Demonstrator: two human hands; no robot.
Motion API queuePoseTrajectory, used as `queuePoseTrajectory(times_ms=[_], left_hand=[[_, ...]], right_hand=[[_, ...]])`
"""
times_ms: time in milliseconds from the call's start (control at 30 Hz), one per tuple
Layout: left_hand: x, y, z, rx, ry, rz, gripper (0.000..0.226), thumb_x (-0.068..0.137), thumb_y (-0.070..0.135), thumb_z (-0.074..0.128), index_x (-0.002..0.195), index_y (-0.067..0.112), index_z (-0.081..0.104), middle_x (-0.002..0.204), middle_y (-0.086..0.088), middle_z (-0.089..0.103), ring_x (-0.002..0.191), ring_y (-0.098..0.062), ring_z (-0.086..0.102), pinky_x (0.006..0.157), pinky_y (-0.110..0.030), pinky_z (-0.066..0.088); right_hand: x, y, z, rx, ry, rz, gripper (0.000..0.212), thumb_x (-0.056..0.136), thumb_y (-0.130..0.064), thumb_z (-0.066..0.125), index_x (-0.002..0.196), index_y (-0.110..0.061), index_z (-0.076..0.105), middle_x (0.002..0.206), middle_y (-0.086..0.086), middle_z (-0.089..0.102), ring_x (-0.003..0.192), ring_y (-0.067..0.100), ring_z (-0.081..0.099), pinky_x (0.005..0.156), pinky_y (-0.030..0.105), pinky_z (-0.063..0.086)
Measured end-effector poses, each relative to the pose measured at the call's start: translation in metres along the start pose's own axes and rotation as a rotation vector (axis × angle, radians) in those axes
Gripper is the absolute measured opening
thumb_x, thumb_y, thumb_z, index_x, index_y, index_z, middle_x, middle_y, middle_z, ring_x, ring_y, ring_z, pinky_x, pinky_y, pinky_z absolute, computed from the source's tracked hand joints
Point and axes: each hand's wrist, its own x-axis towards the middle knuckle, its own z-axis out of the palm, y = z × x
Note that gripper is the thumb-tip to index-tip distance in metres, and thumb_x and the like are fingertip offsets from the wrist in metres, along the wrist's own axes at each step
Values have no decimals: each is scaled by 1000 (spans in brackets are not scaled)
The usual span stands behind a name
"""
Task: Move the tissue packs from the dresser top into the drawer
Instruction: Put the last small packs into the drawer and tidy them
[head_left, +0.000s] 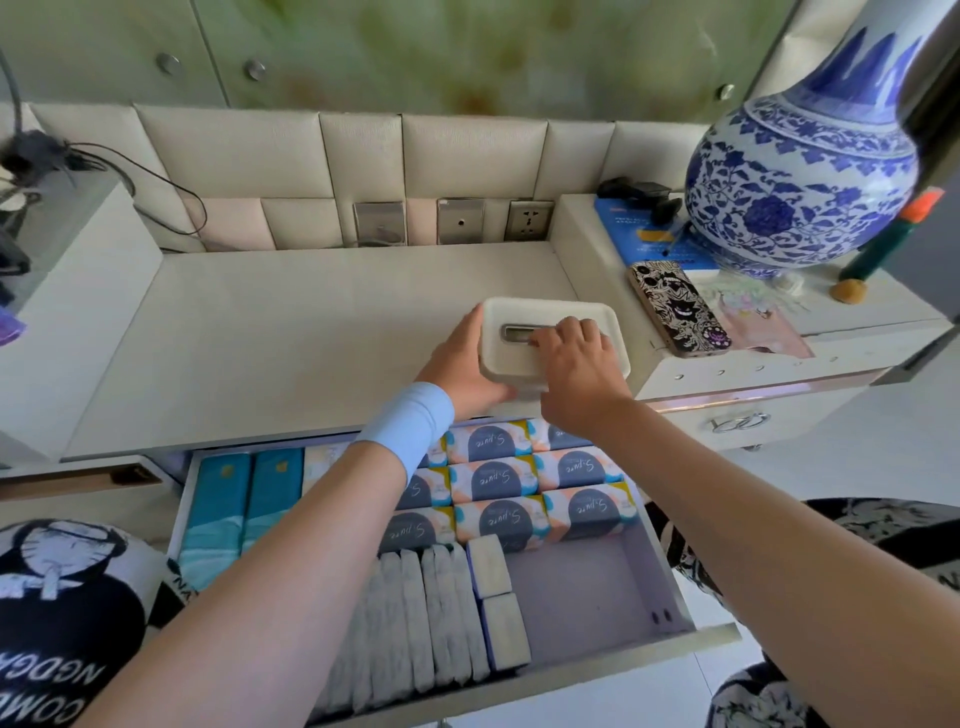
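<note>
A rounded, cream plastic tissue box (550, 340) with a slim rectangular slot in its lid sits at the front edge of the smooth, pale dresser top (311, 322), where the left hand (462, 371), a soft light-blue wristband (408, 428) at its wrist, curls around the box's left side and the right hand (574, 364) lies on the lid with fingertips bent at the slot. Below, the open drawer (660, 566) holds glossy printed tissue packs (501, 480) in tight rows at the back, two teal packs (244, 499) at left, crinkly white flat packs (431, 613) standing on edge and two small cream blocks (496, 597). On the raised right shelf stand a bulbous blue-and-white porcelain vase (800, 187) and a flat patterned phone (680, 309).
</note>
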Motion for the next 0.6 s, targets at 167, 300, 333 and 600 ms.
queuePoseTrajectory(times_ms=[167, 300, 333, 600], left_hand=[[-20, 2, -9, 175, -160, -102, 124, 62, 47, 85, 155, 33, 4, 143, -3, 35, 118, -26, 50, 102, -43, 44], [-43, 10, -13, 238, -312, -132, 124, 59, 60, 83, 155, 37, 7, 148, 2, 28, 129, -23, 43, 107, -42, 41], [-47, 12, -13, 231, -344, -143, 124, 57, 65, 81, 155, 37, 11, 150, 5, 29, 133, -21, 40, 110, -41, 39], [-100, 27, 16, 246, -645, -179, 65, 73, 66, 71, 125, 33, 50, 122, 10, 57, 115, -15, 53, 107, -35, 40]], right_hand=[[-27, 2, -15, 25, -123, -107, 60, 69, -27, 68, 124, -22, 45, 117, 3, 53, 104, 23, 55, 91, 35, 45], [-59, 10, -42, 206, -317, -103, 67, 66, -31, 73, 126, -26, 46, 116, -3, 61, 101, 22, 58, 86, 34, 49], [-66, 13, -51, 277, -393, -85, 69, 65, -31, 77, 127, -27, 46, 115, -4, 60, 99, 20, 57, 84, 32, 49], [-108, 33, -75, 288, -837, -153, 74, 68, -37, 86, 130, -35, 47, 115, -12, 52, 103, 15, 52, 82, 31, 42]])
